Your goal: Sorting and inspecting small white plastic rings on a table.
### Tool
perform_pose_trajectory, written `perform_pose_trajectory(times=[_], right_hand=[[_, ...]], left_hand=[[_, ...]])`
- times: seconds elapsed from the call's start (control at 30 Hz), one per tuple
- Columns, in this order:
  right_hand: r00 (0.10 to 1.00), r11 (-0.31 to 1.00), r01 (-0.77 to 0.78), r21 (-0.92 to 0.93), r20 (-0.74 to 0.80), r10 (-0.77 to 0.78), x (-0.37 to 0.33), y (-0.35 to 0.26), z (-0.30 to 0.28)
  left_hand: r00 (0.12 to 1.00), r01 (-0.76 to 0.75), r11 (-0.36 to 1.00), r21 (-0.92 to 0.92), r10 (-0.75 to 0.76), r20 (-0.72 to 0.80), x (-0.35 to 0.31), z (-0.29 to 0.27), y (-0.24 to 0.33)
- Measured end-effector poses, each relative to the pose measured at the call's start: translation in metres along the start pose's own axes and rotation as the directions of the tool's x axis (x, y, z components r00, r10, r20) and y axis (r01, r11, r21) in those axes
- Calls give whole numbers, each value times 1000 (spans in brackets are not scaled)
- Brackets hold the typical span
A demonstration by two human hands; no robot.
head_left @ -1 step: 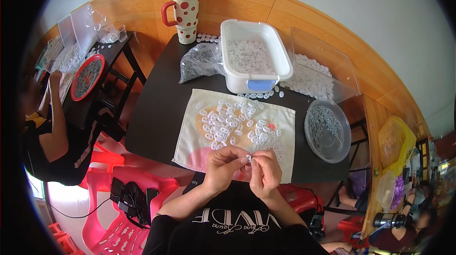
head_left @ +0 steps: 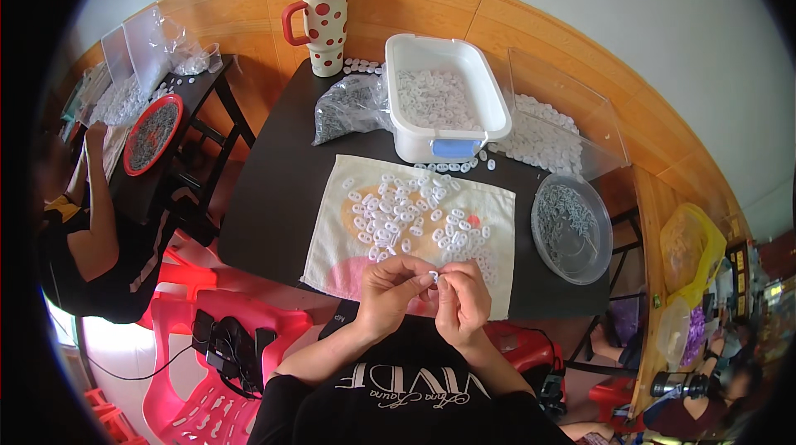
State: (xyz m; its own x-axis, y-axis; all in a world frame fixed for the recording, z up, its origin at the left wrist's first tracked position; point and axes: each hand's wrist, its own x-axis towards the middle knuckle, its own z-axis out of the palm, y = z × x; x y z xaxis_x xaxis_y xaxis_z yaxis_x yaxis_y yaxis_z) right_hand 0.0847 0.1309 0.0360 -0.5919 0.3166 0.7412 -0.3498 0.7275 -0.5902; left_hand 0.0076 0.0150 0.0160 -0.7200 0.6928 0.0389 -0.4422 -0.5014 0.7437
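My left hand (head_left: 388, 294) pinches a small white oval plastic piece (head_left: 434, 277) between thumb and fingers, above the near edge of a cream cloth (head_left: 328, 229). Right beside it, the closed fingertips of my right hand (head_left: 464, 300) meet at the piece's right side; whatever they hold is hidden. Beyond both hands, a loose heap of white oval pieces with holes (head_left: 385, 217) covers the middle of the cloth. A smaller cluster of similar pieces (head_left: 456, 231) lies to its right.
A white tub (head_left: 452, 143) of white pieces stands behind the cloth. Left of it are a bag of grey parts (head_left: 344, 109) and a dotted tumbler (head_left: 326, 30). At right sit a clear bin (head_left: 609, 126) and a round tub (head_left: 580, 267). Another person (head_left: 91, 238) works at the left.
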Motion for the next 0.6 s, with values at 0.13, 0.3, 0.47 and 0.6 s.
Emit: perform_pose_trajectory(times=[0.13,0.3,0.47,0.6], right_hand=[[999,999,33,-25,9,-33,2,1,3],[996,995,-70,75,60,66,4,3,-2],[930,879,-365,306,165,328,-1,9,-15],[893,848,-446,287,77,444,-6,16,-23]], left_hand=[[996,-48,999,4,48,-76,-2,5,-6],[993,-71,997,42,74,-91,-3,4,-8],[997,-35,998,-42,33,-66,-2,-3,-9],[993,1,996,-84,-11,-122,-2,-2,-2]])
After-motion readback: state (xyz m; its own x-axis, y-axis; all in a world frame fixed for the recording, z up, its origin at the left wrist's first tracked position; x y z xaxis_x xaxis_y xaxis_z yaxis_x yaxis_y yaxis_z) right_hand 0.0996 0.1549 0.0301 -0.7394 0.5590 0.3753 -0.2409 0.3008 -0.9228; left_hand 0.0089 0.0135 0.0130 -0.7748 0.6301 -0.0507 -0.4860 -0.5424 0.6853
